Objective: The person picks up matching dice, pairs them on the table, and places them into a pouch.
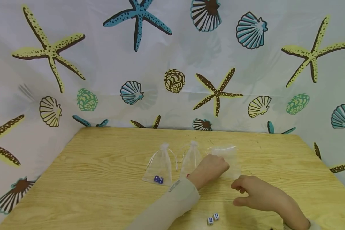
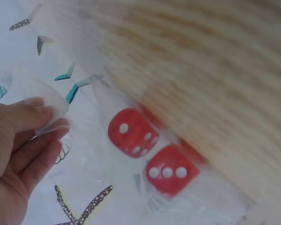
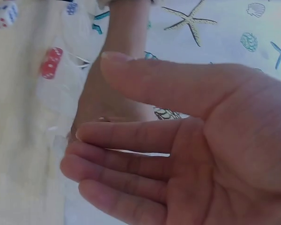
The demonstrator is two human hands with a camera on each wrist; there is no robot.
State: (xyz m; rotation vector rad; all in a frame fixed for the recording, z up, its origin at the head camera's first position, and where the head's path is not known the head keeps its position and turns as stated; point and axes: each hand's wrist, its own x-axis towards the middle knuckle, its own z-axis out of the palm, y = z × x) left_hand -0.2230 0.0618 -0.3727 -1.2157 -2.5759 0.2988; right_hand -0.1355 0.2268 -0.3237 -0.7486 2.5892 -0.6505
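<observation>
My left hand (image 1: 210,169) reaches to a sheer white pouch (image 1: 232,164) at the right of a row. In the left wrist view, its thumb and fingers pinch thin translucent fabric (image 2: 57,104). My right hand (image 1: 260,194) hovers nearer and to the right, fingers loosely bent and palm bare. A middle drawstring pouch (image 1: 193,156) contains red dice (image 2: 171,169), largely hidden by the left wrist in the head view. Blue dice (image 1: 158,179) lie inside the left pouch (image 1: 164,163). Two white dice (image 1: 213,219) sit on the table below the hands.
The wood-grain table (image 1: 89,179) extends on both sides of the pouches. A white cloth (image 1: 161,57) printed with starfish and shells hangs behind the table and along its sides. My left sleeve (image 1: 172,204) crosses the table's front.
</observation>
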